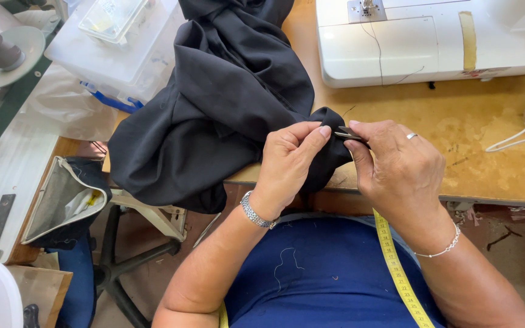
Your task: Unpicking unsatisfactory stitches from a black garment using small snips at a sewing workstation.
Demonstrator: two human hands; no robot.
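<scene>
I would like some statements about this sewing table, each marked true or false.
1. Both hands are at the black fabric. True.
2. The right hand holds a small metal tool. True.
3. The sewing machine is red. False: it is white.
4. A yellow measuring tape hangs on the person. True.
5. The left hand rests on the plastic box. False: it pinches the fabric.

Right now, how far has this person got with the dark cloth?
Done: nothing finished shows. In hand: the left hand pinches a fold of the black fabric while the right hand works small metal snips at it. Left: most of the fabric lies bunched on the table; the sewing machine stands apart.
</scene>
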